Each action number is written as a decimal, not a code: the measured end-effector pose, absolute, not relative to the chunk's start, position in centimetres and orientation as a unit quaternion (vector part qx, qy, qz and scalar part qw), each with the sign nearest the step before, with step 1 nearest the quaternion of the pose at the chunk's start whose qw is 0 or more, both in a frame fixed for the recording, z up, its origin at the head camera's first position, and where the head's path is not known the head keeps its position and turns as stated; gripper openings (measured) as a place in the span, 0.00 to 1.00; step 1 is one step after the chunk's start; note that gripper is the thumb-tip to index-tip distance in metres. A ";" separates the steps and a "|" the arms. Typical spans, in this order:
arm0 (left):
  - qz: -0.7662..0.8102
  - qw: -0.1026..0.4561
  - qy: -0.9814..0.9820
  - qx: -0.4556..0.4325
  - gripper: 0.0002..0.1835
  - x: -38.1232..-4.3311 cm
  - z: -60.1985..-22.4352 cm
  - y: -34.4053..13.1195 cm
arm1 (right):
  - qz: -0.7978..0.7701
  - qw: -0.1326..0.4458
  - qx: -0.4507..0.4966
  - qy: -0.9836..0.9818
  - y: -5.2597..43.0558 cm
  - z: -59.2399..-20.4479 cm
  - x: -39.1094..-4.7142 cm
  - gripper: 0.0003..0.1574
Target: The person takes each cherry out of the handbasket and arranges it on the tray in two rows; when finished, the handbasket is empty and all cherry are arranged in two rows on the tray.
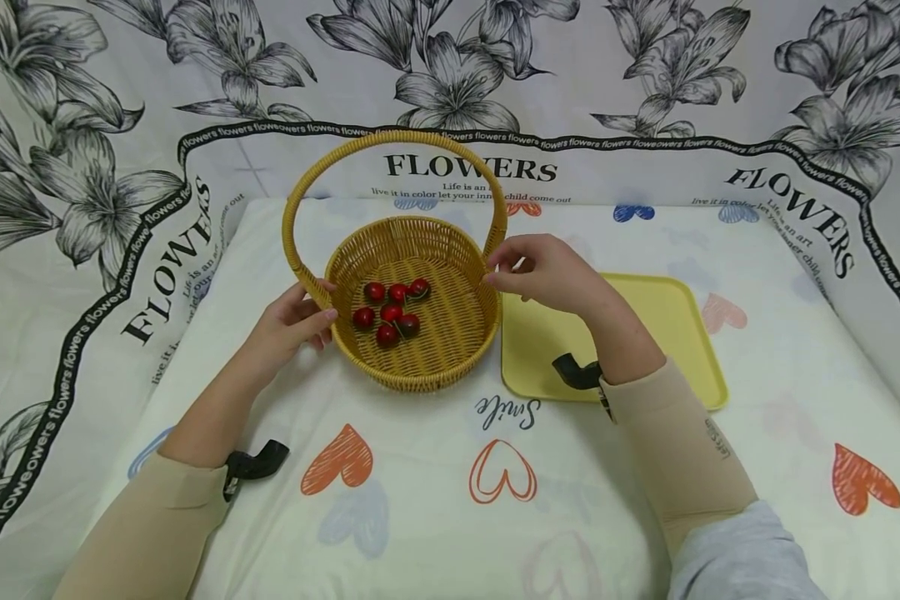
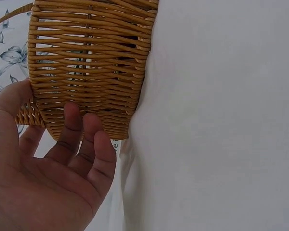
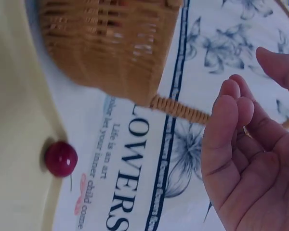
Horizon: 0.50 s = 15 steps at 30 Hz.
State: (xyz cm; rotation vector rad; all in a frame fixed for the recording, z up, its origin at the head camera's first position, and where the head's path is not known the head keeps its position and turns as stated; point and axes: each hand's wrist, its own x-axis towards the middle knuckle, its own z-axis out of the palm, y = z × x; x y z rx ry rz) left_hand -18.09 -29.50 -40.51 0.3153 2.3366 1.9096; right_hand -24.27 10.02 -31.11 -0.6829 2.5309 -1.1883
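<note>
A round woven basket [image 1: 420, 379] with a tall arched handle stands on the cloth, its wickerwork side [image 2: 86, 62] filling the upper left of the left wrist view. Several dark red cherries [image 1: 392, 312] lie inside it, towards the left. My left hand [image 1: 288, 325] holds the basket's left side, thumb and index finger about the handle's base. Beside the handle's right base hovers my right hand [image 1: 540, 271], its fingers loosely bent and nothing visible in them. A single cherry [image 3: 61, 159] sits at the yellow tray's edge in the right wrist view; the right hand hides it from the head view.
The yellow tray [image 1: 682, 333] lies right of the basket, partly under the right forearm. White cloth with printed hearts [image 1: 502, 472] covers the surface, and a flower-printed sheet [image 1: 450, 75] rises behind. A black wrist mount [image 1: 258, 461] juts from each sleeve.
</note>
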 end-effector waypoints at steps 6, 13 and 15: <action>0.629 0.053 0.768 0.106 0.22 -18.1 -40.4 -29.5 | -0.410 0.148 -0.271 0.858 7.8 -31.5 -23.4 0.19; 0.633 0.050 0.765 0.109 0.23 -18.0 -40.7 -29.7 | -0.412 0.165 -0.308 0.842 4.9 -33.4 -23.6 0.20; 0.633 0.050 0.765 0.110 0.23 -18.0 -40.8 -29.7 | -0.404 0.169 -0.320 0.840 4.0 -34.2 -23.8 0.22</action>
